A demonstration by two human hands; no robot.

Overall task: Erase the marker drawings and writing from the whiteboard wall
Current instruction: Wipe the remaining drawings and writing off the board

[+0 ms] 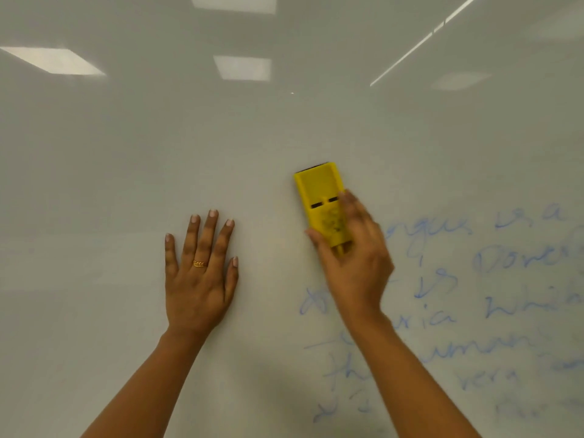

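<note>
Wall: the glossy white whiteboard wall (158,137) fills the view.
Eraser: the yellow rectangular plastic eraser (319,191) lies flat against the wall, nearly upright and leaning slightly left, with a dark pad edge showing at its top end.
Right grip: the right hand (354,257) holds the eraser's lower half, thumb at its left edge and fingers wrapped over its right side; the hand is blurred.
Left grip: the left hand (199,279), left of and below the eraser, rests flat on the wall with straight, spread fingers, holding nothing.
Ring: a thin gold ring (199,264) sits on a left finger.
Writing: faint blue marker handwriting (442,311) runs right of and below the eraser, partly behind the right forearm and too smeared to read.
Reflections: bright ceiling-light reflections (242,67) show above the eraser.
</note>
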